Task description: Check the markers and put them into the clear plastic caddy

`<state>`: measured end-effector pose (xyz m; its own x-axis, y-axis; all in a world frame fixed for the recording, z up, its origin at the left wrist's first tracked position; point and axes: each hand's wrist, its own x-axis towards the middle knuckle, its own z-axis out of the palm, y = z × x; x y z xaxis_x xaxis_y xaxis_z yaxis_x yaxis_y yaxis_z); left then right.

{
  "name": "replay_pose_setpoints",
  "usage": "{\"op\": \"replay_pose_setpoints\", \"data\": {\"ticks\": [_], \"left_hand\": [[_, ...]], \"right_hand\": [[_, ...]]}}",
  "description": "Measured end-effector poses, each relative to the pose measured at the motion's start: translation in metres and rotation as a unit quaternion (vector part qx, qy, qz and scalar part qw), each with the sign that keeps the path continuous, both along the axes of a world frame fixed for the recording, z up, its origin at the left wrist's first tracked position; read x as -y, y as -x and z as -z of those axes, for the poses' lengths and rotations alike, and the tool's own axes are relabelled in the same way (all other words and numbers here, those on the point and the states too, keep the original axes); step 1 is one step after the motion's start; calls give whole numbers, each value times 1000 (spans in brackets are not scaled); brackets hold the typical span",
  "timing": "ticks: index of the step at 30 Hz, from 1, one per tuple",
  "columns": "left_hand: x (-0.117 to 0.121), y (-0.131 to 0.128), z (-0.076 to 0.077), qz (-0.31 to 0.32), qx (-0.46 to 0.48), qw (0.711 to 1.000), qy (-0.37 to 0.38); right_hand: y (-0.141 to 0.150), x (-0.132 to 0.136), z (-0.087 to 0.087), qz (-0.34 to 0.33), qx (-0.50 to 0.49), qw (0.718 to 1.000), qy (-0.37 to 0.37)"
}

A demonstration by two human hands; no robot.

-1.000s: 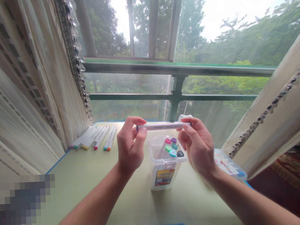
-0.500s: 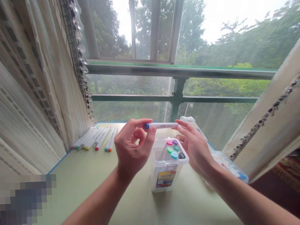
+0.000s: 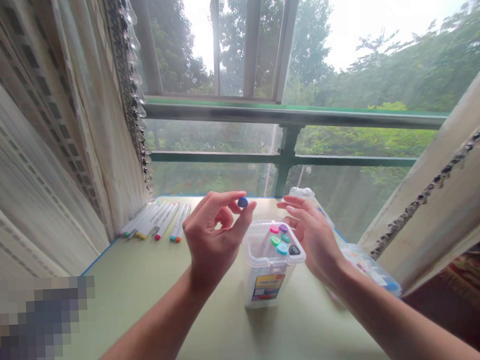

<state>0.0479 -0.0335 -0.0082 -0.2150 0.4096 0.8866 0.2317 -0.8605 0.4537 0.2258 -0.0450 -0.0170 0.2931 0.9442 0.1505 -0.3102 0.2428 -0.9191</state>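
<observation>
A person's two bare hands are raised over a pale yellow-green table (image 3: 149, 295) with a blue edge, facing a window (image 3: 230, 132) crossed by dark green rails. Clock directions are taken from the tall, clear plastic container (image 3: 263, 269) on the table, which has a yellow and dark blue label on its near side.

At eleven o'clock, the left hand (image 3: 210, 234) grasps a dark blue-ended marker (image 3: 242, 202) between thumb and fingertips, above the table and apart from the container. The marker is seen end-on, so its barrel is hidden.

At two o'clock, the right hand (image 3: 311, 230) is released, fingers loosely bent and apart from that marker. Whether it touches the container's rim I cannot tell.

Inside the container stand several capped markers (image 3: 281, 249), toward its three o'clock side, their tops pink, purple, green, teal, light blue and black.

At ten o'clock, a row of white-barrelled markers (image 3: 154, 221) lies on the table, their near ends teal, orange, red, yellow and green. At three o'clock, partly behind the right forearm, is a clear plastic case (image 3: 371, 272) with colourful printing and blue at one end. Pale curtains (image 3: 90, 128) flank the window.
</observation>
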Motion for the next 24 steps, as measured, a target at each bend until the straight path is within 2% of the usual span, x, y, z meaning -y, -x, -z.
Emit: {"op": "replay_pose_setpoints", "data": {"ticks": [4,7,10,14,18,21,24], "left_hand": [[1,2,-2,30,26,999,27],[0,3,-5,101,78,988,85],[-3,3,-9,170,146,962,154],[-9,2,-14,236,233,913,239],[-20,3,-15,282,313,831,363],[-27,4,-9,306,316,776,452],[-31,4,-2,306,290,752,506]], "right_hand": [[0,-1,-2,-4,-6,1000,-12],[1,0,-3,-14,-4,999,-42],[0,3,-3,-12,28,994,-101],[1,10,-1,30,111,973,-202],[3,20,-7,68,185,941,-274],[2,28,-12,69,237,920,-305],[1,32,-13,58,269,903,-331]]}}
